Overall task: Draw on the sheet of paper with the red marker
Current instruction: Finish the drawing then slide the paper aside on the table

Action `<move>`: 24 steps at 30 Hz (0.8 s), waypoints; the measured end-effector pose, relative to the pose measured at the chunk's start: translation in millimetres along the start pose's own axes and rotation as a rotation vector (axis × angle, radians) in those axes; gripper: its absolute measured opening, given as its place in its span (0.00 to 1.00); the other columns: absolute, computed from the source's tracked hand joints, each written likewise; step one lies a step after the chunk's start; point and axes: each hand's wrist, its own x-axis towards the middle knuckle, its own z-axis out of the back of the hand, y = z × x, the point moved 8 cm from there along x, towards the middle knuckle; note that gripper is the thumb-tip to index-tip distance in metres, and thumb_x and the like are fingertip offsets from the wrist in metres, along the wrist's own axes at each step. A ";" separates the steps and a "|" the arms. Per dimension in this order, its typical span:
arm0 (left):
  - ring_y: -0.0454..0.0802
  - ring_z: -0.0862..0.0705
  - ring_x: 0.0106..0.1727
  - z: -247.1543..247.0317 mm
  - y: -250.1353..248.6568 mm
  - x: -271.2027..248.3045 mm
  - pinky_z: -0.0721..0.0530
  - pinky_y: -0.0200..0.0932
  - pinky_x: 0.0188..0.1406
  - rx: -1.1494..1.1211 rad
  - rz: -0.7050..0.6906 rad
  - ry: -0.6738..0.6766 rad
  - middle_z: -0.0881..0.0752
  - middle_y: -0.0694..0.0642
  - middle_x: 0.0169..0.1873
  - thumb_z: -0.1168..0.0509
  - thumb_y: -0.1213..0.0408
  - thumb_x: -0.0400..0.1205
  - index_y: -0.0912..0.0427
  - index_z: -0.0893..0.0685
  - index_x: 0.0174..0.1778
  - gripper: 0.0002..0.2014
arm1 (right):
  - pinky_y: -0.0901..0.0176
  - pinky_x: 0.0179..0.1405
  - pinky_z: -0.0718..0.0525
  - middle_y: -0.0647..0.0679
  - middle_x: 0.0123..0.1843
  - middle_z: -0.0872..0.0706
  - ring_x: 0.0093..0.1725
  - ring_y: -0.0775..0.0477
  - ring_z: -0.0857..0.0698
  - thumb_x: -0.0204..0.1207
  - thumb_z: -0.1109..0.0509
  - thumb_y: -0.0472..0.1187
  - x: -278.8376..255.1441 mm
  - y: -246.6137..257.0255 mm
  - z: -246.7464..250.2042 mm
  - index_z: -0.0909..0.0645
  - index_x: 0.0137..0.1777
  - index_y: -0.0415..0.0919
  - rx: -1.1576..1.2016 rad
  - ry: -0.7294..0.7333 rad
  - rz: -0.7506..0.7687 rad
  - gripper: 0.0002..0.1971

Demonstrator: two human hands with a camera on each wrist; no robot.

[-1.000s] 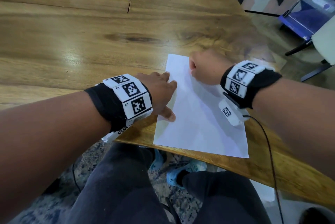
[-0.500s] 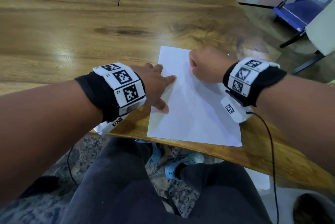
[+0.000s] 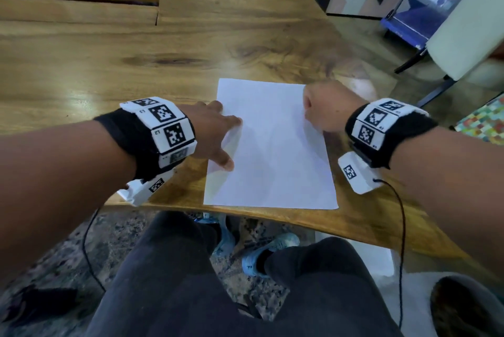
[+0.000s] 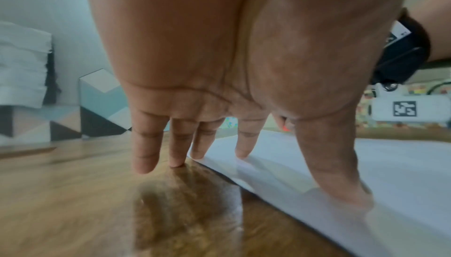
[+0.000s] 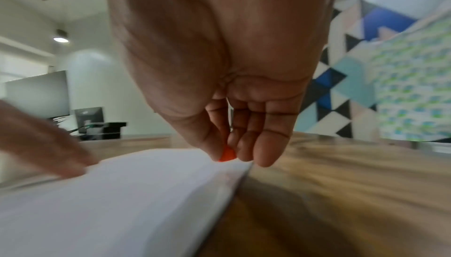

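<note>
Altogether, one sheet of paper (image 3: 270, 145) lies on the wooden tabletop (image 3: 136, 50) near its front edge, with two hands on it and one red marker (image 5: 227, 154) in play. The left hand (image 3: 215, 135) lies flat with straight fingers, pressing the sheet's left edge; the left wrist view shows the thumb and two fingertips on the paper, the other two fingers (image 4: 144, 151) over the wood. The right hand (image 3: 327, 107) sits at the sheet's far right corner, fingers curled. From the head view the marker is hidden inside that hand; only the wrist views reveal it, a small red bit pinched between thumb and fingers just above the paper.
</note>
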 end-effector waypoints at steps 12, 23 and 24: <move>0.63 0.20 0.58 22.2 23.2 4.8 0.20 0.51 0.52 -0.218 0.258 -0.233 0.23 0.60 0.60 0.28 0.37 0.77 0.59 0.16 0.55 0.27 | 0.55 0.43 0.22 0.56 0.42 0.16 0.46 0.46 0.17 0.74 0.30 0.44 -63.9 -99.3 -19.3 0.20 0.39 0.51 0.235 -0.025 -0.200 0.03; 0.58 0.16 0.51 47.9 29.4 -0.5 0.24 0.45 0.41 -0.814 0.184 -0.586 0.14 0.53 0.47 0.29 0.72 0.80 0.52 0.18 0.58 0.14 | 0.40 0.61 0.14 0.47 0.37 0.08 0.34 0.49 0.11 0.76 0.29 0.55 -78.7 -68.0 -18.7 0.14 0.40 0.47 0.557 0.046 -0.232 0.12; 0.56 0.17 0.48 52.7 32.2 -2.7 0.25 0.44 0.39 -0.893 0.173 -0.614 0.15 0.52 0.46 0.29 0.71 0.80 0.51 0.19 0.59 0.15 | 0.43 0.52 0.10 0.44 0.38 0.07 0.35 0.43 0.09 0.77 0.28 0.54 -79.9 -68.8 -20.3 0.14 0.41 0.43 0.649 0.048 -0.251 0.14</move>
